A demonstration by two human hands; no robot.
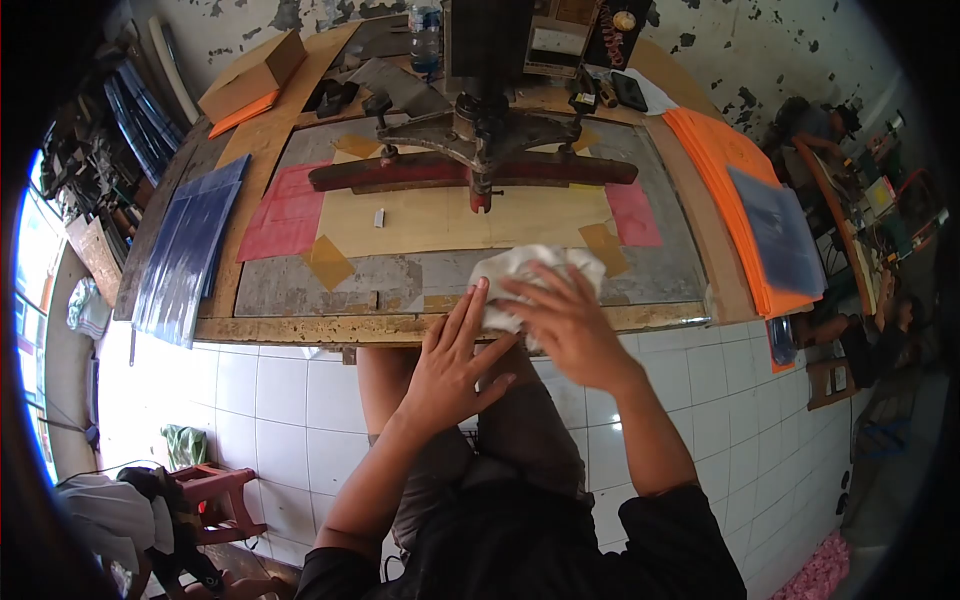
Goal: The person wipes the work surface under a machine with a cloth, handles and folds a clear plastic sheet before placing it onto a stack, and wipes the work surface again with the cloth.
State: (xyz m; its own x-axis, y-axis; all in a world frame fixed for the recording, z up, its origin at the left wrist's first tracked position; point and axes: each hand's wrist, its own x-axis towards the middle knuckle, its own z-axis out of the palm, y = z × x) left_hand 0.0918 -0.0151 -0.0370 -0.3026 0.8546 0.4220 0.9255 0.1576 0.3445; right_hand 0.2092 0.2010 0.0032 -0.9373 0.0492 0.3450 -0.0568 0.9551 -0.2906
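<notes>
A white cloth (500, 272) lies bunched at the front edge of the grey metal plate (400, 274). My right hand (565, 325) presses on it, fingers over the fabric. Beside it, my left hand (458, 365) has its fingers stretched out, the fingertips at the cloth's left edge. Behind the hands is a pale yellow sheet (430, 222) with a small white piece (379, 217) on it, between a pink sheet (283, 210) and another pink sheet (634, 214). A red press bar (420, 176) on a metal frame stands over the yellow sheet.
Clear blue plastic sheets (190, 240) lie at the left. An orange stack (720, 190) with a clear sheet on top is at the right. Behind are a cardboard box (252, 78), a bottle (424, 40) and a phone (628, 91). People sit at the far right and lower left.
</notes>
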